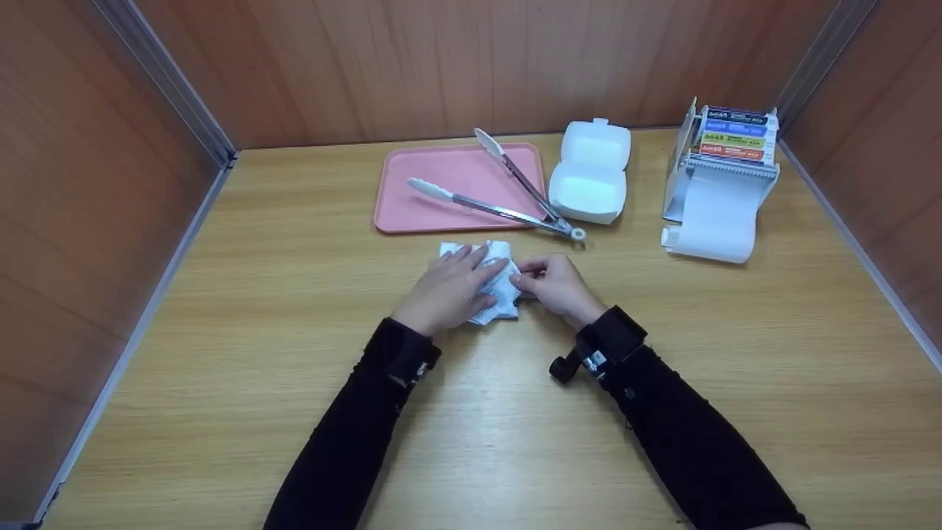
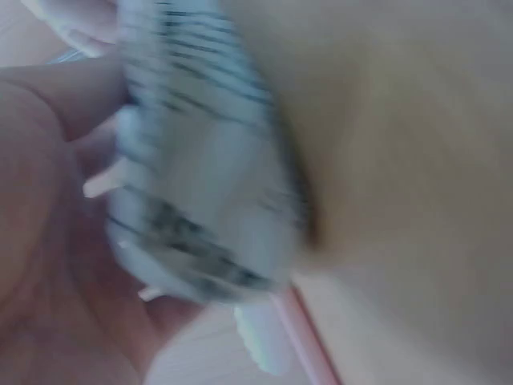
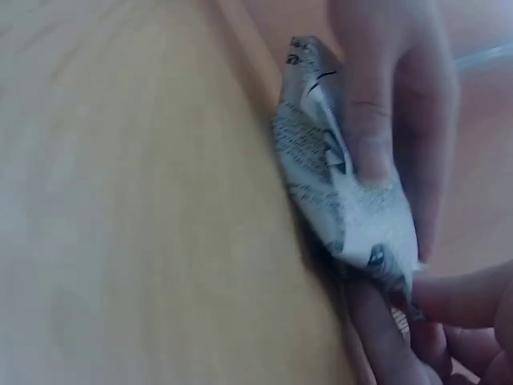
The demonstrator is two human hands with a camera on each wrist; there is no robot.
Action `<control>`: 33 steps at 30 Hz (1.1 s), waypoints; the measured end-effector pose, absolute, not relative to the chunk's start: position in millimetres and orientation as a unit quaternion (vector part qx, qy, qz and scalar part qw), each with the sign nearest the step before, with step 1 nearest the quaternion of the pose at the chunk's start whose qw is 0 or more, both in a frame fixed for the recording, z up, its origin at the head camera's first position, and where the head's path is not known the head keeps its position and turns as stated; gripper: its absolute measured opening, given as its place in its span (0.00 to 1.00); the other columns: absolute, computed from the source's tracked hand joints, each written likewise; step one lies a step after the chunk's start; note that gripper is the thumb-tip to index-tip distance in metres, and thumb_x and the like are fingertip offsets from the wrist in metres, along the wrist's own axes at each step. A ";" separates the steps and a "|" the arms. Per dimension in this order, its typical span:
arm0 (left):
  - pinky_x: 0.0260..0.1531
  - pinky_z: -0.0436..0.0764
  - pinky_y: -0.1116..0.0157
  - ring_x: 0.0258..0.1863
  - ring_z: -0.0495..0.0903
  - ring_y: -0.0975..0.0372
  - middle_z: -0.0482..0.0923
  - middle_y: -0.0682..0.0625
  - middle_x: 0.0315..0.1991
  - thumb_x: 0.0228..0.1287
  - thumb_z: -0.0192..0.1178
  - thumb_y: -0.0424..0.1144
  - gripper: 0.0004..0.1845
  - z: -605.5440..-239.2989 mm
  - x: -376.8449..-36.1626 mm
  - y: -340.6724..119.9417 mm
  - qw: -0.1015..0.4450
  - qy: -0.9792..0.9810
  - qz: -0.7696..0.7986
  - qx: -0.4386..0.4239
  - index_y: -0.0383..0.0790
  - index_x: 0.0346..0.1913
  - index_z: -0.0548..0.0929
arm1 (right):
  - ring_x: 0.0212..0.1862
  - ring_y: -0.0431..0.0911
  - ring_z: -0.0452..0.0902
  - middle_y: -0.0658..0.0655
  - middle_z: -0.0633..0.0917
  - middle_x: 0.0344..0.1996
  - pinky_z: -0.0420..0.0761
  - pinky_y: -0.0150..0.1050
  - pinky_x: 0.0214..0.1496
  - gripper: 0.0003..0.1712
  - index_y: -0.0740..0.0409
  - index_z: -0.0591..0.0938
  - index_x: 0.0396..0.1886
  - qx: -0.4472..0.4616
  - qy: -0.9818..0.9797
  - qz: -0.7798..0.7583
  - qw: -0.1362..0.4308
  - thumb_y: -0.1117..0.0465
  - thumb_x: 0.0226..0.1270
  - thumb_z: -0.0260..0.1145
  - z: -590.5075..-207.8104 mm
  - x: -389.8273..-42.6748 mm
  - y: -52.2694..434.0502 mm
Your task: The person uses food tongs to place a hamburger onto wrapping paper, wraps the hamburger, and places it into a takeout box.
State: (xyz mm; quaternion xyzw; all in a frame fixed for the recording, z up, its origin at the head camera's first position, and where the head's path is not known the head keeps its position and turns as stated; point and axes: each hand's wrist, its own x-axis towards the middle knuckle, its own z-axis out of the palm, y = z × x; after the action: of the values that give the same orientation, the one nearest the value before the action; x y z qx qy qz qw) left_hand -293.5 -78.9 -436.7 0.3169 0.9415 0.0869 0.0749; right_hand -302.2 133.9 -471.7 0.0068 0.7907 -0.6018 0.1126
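The left hand [image 1: 447,288] lies flat with straight fingers on a crumpled printed paper [image 1: 500,288] at the middle of the counter [image 1: 221,331]. The right hand [image 1: 557,285] pinches the paper's right edge with curled fingers, so the paper sits between the two hands, touching both. Beyond them lie a pink tray [image 1: 412,199] carrying metal tongs [image 1: 508,199], then a white clamshell box [image 1: 591,171] and a paper roll dispenser [image 1: 720,177], all well apart from the paper.
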 end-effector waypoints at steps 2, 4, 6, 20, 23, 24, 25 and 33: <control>0.80 0.54 0.38 0.83 0.54 0.39 0.53 0.41 0.85 0.81 0.59 0.50 0.34 -434.1 -291.1 -78.6 0.085 0.945 0.075 0.307 0.51 0.84 0.64 | 0.37 0.40 0.83 0.58 0.85 0.43 0.85 0.28 0.38 0.16 0.74 0.85 0.56 0.004 0.792 -0.600 0.112 0.67 0.74 0.71 -471.8 -301.0 130.8; 0.79 0.55 0.36 0.83 0.54 0.39 0.52 0.43 0.86 0.81 0.59 0.51 0.34 -433.7 -290.2 -78.3 0.093 0.947 0.068 0.299 0.54 0.84 0.64 | 0.31 0.39 0.84 0.56 0.87 0.38 0.84 0.29 0.29 0.15 0.72 0.86 0.53 0.009 0.790 -0.602 0.115 0.65 0.74 0.73 -472.1 -300.8 130.6; 0.79 0.56 0.35 0.83 0.54 0.39 0.51 0.44 0.86 0.81 0.59 0.52 0.35 -434.7 -290.7 -78.6 0.095 0.948 0.064 0.295 0.54 0.84 0.63 | 0.24 0.39 0.84 0.53 0.88 0.30 0.80 0.29 0.22 0.12 0.69 0.86 0.48 0.017 0.782 -0.610 0.127 0.63 0.74 0.73 -472.4 -301.8 133.0; 0.80 0.56 0.40 0.82 0.56 0.40 0.53 0.46 0.86 0.79 0.61 0.54 0.39 -438.2 -295.0 -79.0 0.102 0.949 0.083 0.287 0.54 0.86 0.58 | 0.23 0.40 0.84 0.51 0.85 0.25 0.81 0.30 0.22 0.08 0.66 0.78 0.49 0.050 0.723 -0.681 0.106 0.69 0.77 0.68 -479.9 -303.8 137.2; 0.81 0.57 0.42 0.82 0.57 0.41 0.56 0.46 0.85 0.78 0.63 0.54 0.40 -438.3 -297.3 -80.6 0.103 0.950 0.098 0.278 0.53 0.86 0.59 | 0.24 0.40 0.84 0.52 0.84 0.29 0.82 0.30 0.22 0.09 0.66 0.78 0.53 0.054 0.722 -0.683 0.100 0.66 0.80 0.65 -477.4 -305.3 138.2; 0.81 0.57 0.42 0.82 0.58 0.42 0.57 0.46 0.85 0.77 0.63 0.54 0.41 -438.1 -297.9 -81.4 0.103 0.950 0.105 0.275 0.52 0.86 0.59 | 0.25 0.40 0.84 0.52 0.84 0.31 0.82 0.31 0.22 0.11 0.66 0.79 0.54 0.051 0.724 -0.680 0.099 0.64 0.81 0.65 -476.3 -305.7 138.6; 0.80 0.59 0.44 0.82 0.59 0.43 0.58 0.46 0.84 0.77 0.64 0.54 0.41 -437.9 -298.5 -82.2 0.101 0.950 0.110 0.274 0.51 0.86 0.59 | 0.25 0.40 0.85 0.53 0.85 0.31 0.81 0.30 0.21 0.13 0.66 0.79 0.55 0.044 0.732 -0.673 0.099 0.62 0.81 0.65 -475.2 -306.0 138.9; 0.82 0.56 0.45 0.82 0.59 0.45 0.58 0.44 0.84 0.72 0.66 0.61 0.47 -439.7 -301.3 -86.9 0.100 0.951 0.121 0.265 0.49 0.85 0.59 | 0.23 0.38 0.83 0.51 0.87 0.26 0.74 0.28 0.19 0.17 0.67 0.82 0.60 0.002 0.766 -0.634 0.103 0.67 0.76 0.70 -476.2 -305.7 135.7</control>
State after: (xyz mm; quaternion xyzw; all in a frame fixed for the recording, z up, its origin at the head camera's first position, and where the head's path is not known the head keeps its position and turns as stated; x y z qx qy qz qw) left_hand -301.3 -86.9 -439.7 0.2651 0.9514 0.1210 0.0998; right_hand -305.7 135.7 -476.2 0.0023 0.7662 -0.6342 0.1033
